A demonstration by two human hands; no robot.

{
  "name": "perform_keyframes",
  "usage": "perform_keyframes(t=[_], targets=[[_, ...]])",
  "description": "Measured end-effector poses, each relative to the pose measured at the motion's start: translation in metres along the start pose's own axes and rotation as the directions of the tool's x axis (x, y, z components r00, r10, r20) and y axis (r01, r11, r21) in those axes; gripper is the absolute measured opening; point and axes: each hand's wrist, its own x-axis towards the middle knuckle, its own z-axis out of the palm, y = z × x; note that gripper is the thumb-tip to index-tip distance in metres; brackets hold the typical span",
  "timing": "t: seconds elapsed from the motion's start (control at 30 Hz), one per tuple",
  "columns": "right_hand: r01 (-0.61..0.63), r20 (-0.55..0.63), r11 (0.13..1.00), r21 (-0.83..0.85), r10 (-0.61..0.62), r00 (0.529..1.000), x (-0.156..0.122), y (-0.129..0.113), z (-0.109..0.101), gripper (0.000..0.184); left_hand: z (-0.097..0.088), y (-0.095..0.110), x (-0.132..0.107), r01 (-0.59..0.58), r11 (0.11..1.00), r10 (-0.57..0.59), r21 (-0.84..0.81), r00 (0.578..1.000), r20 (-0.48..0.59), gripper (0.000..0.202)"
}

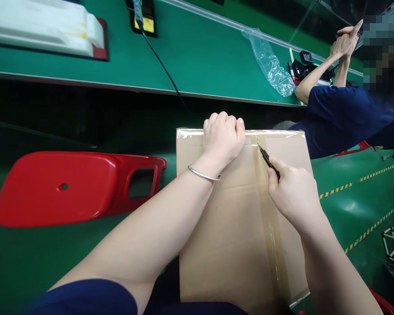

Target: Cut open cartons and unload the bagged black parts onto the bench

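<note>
My left grip (223, 135) is curled shut over the far edge of the box (230, 227), knuckles up, fingers folded down past the rim where I cannot see their tips. A thin silver bangle (203, 176) sits on that wrist.

My right grip (293, 192) is pinched around a slim black tool (269, 162), thumb on top. The tool's point touches the clear tape (265, 205) that runs down the box's middle seam, close to the far edge and just beside my left knuckles.

The box is brown cardboard with its flaps closed. It lies right in front of me between my 2 forearms, lower than the bench (197, 57). What it rests on is hidden.

To my left, near the box, is a red plastic seat (68, 188) with a handle slot. On the green bench beyond are a white foam tray (42, 28), a black cable (160, 63) and a crumpled clear bag (272, 63).

At my right a person in a dark blue sleeve (344, 111) leans on the bench, with 2 hands (346, 39) pressed together and raised. The green floor (348, 210) there carries yellow-and-black striped lines.
</note>
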Motion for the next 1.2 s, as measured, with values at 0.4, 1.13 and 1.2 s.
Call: perform_keyframes(t=[0.4, 1.13, 1.2], targets=[[0.14, -0.213, 0.987, 0.075, -0.121, 0.97, -0.058, 0.021, 0.022, 0.037, 0.007, -0.003, 0.003, -0.016, 0.999, 0.014, -0.035, 0.998, -0.067, 0.037], [0.186, -0.166, 0.974, 0.131, -0.164, 0.973, -0.183, 0.037, 0.034, 0.042, 0.005, 0.009, 0.004, 0.058, 0.993, -0.057, 0.101, 0.998, -0.016, 0.047], [0.182, -0.161, 0.975, 0.131, -0.16, 0.974, -0.197, 0.039, 0.036, 0.042, 0.006, 0.01, 0.004, 0.065, 0.992, -0.064, 0.111, 0.998, -0.018, 0.048]])
